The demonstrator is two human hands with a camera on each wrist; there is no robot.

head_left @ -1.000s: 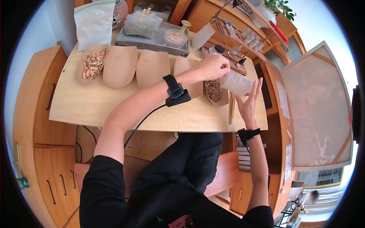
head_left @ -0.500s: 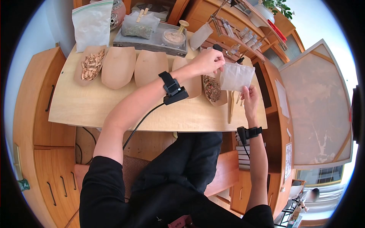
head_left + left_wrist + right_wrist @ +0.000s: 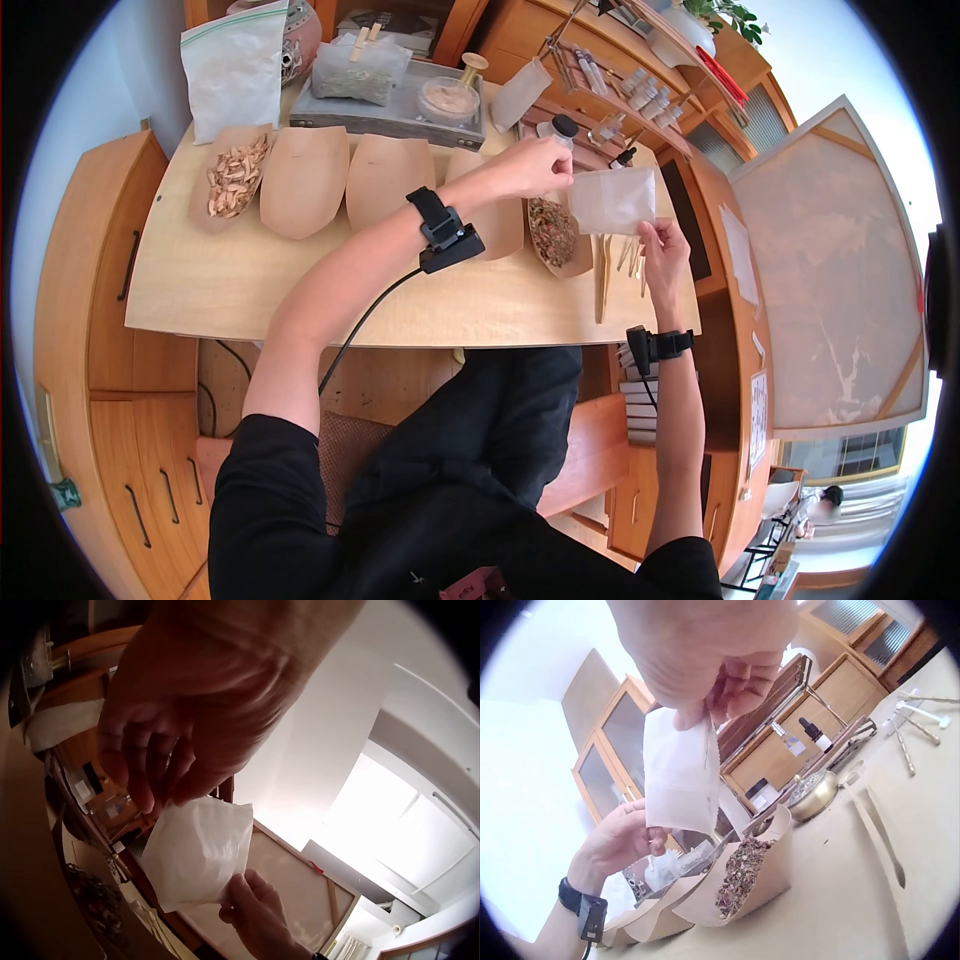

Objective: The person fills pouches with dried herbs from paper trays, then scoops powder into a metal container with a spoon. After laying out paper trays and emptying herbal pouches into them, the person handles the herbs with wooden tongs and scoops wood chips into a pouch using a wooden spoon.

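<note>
A small white paper sachet hangs between both hands above the right part of the table. My left hand pinches its left edge near the top corner. On the other side, my right hand holds the right edge between thumb and fingers. The sachet looks flat in the right wrist view, where its white face spans the space between the hands. Just below and left of it sits a paper boat tray of mixed dried herbs.
Wooden tongs and several small tools lie right of the herbs. Empty paper trays and one with wood-like slices line the left. Behind stand a grey tray, a dropper bottle and a rack of vials.
My right hand, with fingers spread beside the sachet a second ago, now grips its right edge. The sachet has swung from slanted to nearly level, and my left hand keeps its pinch.
</note>
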